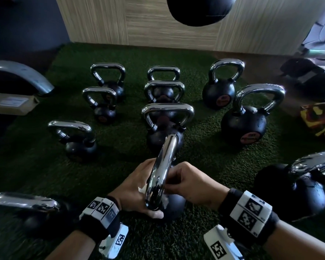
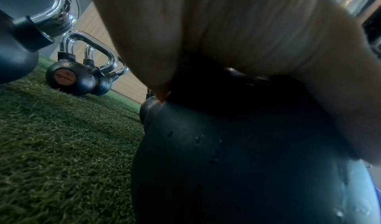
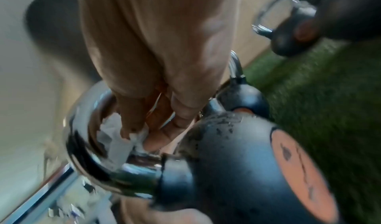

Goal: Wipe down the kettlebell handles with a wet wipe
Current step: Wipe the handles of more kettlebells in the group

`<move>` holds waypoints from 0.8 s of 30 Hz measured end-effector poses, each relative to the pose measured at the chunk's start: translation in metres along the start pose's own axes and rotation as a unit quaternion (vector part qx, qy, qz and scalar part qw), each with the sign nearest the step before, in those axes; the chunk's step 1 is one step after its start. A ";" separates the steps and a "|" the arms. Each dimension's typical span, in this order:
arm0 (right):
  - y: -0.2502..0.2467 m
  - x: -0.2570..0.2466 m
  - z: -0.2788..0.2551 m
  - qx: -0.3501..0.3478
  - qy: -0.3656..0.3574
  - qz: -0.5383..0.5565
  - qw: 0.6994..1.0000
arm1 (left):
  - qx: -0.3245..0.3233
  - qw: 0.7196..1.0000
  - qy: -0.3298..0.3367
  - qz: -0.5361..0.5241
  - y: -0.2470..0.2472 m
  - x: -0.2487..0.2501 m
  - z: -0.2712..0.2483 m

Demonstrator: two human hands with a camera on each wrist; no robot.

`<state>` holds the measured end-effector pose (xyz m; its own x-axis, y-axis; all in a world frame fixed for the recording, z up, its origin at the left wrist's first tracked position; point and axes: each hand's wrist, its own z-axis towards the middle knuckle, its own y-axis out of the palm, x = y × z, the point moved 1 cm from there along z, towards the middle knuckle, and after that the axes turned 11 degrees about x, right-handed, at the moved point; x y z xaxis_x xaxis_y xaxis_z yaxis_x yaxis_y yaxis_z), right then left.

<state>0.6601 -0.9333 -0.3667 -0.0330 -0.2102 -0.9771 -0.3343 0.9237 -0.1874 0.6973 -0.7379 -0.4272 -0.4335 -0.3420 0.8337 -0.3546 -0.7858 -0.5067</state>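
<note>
A black kettlebell (image 1: pixel 174 205) stands on the green turf just in front of me, its chrome handle (image 1: pixel 161 175) arching away from me. My left hand (image 1: pixel 133 188) grips it from the left, thumb on the ball near the handle's base; in the left wrist view the palm (image 2: pixel 206 32) lies against the black kettlebell ball (image 2: pixel 226 162). My right hand (image 1: pixel 188 182) reaches in from the right. Its fingers (image 3: pixel 132 123) pinch a white wet wipe (image 3: pixel 115 136) against the inside of the kettlebell handle (image 3: pixel 82 146). Scraps of the wipe (image 1: pixel 142 189) show beside the handle.
Several more chrome-handled kettlebells stand on the turf (image 1: pixel 120 166) ahead, with one close at right (image 1: pixel 293 190) and another at lower left (image 1: pixel 26 203). A black ball (image 1: pixel 199 10) hangs before the wooden wall. A yellow-red bag (image 1: pixel 319 119) lies right, a tan box (image 1: pixel 11 104) left.
</note>
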 end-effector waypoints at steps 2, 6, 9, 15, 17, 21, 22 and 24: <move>-0.002 0.005 0.000 -0.011 0.035 0.075 0.997 | 0.001 1.000 -0.004 0.002 0.000 -0.002 -0.001; -0.004 0.012 -0.006 -0.027 0.133 0.296 0.946 | 0.007 1.000 0.014 0.016 0.002 -0.006 -0.002; -0.009 0.009 0.000 0.012 0.150 0.368 0.918 | 0.016 0.999 0.040 0.017 0.002 -0.005 0.000; -0.013 0.001 0.004 0.075 0.184 0.405 0.893 | 0.020 0.998 0.048 0.027 0.002 -0.001 -0.002; -0.011 0.002 0.002 0.080 0.184 0.400 0.894 | 0.021 0.998 0.051 0.030 0.002 -0.003 -0.001; -0.017 0.001 0.017 0.161 0.170 0.433 0.871 | 0.026 0.998 0.050 0.025 0.002 -0.003 0.000; -0.016 0.002 0.020 0.180 0.167 0.447 0.860 | 0.028 0.998 0.055 0.030 0.002 -0.003 0.000; -0.011 0.002 0.022 0.201 0.164 0.472 0.842 | 0.029 0.997 0.062 0.035 0.003 -0.005 0.000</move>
<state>0.6844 -0.9365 -0.3693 -0.3860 0.6629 -0.6416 0.3308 0.7487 0.5745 0.6985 -0.7381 -0.4332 -0.5566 -0.3332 0.7610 -0.2724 -0.7922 -0.5461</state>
